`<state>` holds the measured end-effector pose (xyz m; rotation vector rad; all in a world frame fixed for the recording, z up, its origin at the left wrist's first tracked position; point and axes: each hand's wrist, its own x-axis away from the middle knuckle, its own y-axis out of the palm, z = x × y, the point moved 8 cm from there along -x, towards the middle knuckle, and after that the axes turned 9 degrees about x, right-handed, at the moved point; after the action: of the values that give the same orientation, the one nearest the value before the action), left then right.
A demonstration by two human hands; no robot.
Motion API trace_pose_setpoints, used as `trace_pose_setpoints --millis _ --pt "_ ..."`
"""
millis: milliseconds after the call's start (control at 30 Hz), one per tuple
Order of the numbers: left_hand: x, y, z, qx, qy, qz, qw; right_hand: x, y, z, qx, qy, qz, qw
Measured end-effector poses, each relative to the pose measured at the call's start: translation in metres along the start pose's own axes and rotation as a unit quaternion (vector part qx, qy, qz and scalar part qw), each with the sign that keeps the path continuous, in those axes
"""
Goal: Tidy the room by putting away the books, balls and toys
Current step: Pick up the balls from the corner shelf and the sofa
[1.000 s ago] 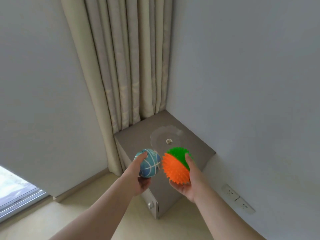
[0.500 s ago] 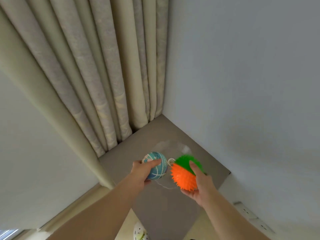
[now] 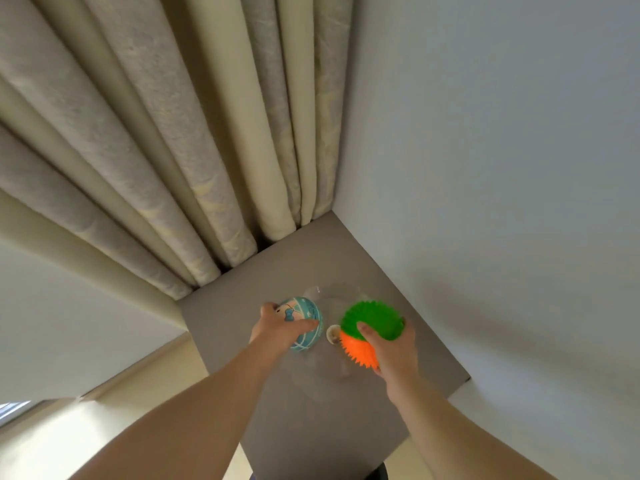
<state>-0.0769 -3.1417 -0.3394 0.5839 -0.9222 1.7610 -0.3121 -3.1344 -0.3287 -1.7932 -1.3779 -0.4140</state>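
Observation:
My left hand grips a teal and blue patterned ball from above, low over the grey cabinet top. My right hand grips a spiky ball, green on one half and orange on the other, just to the right of the first ball. Both balls hang over a clear, shallow dish that stands on the cabinet top. A small round object shows between the two balls.
The cabinet stands in a corner, with beige curtains behind it and a white wall to its right. Pale floor shows at the lower left.
I have come closer to the cabinet and now look down on its top. Both hands have carried the balls forward and down over the clear dish, turning to hold them from above.

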Motion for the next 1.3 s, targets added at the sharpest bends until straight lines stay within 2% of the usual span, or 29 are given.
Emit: trace_pose_setpoints --millis 100,167,267,533,700,867,1033,1167,1300 --pt "-0.004 0.006 0.001 -0.043 0.015 0.020 0.999 -0.009 0.010 -0.006 0.044 -0.017 -0.033 0.998" --pt "-0.003 0.012 0.005 -0.096 0.061 0.021 0.993 -0.012 0.015 -0.007 0.038 -0.012 -0.051 0.998" --pt "-0.005 0.026 0.007 -0.165 0.118 -0.028 0.979 -0.018 0.020 -0.006 0.073 -0.008 -0.051 0.996" --pt "-0.015 0.033 0.004 -0.222 0.106 -0.122 0.962 -0.015 0.019 -0.003 0.100 -0.011 -0.010 0.995" --pt "-0.021 0.019 -0.005 -0.143 0.081 -0.122 0.979 -0.003 0.009 -0.013 -0.040 0.005 0.030 0.999" --pt "-0.003 0.000 0.002 -0.092 0.072 -0.101 0.988 0.022 0.002 -0.021 -0.076 -0.012 0.034 0.996" --pt "0.024 -0.022 0.002 -0.092 0.104 -0.093 0.986 0.059 -0.003 -0.015 -0.111 -0.010 0.051 0.992" --pt "0.045 -0.040 0.001 -0.073 0.121 -0.082 0.986 0.086 0.006 -0.006 -0.128 0.013 0.030 0.991" --pt "0.075 -0.062 -0.013 -0.004 0.129 -0.067 0.989 0.120 0.017 0.004 -0.127 0.026 -0.033 0.991"
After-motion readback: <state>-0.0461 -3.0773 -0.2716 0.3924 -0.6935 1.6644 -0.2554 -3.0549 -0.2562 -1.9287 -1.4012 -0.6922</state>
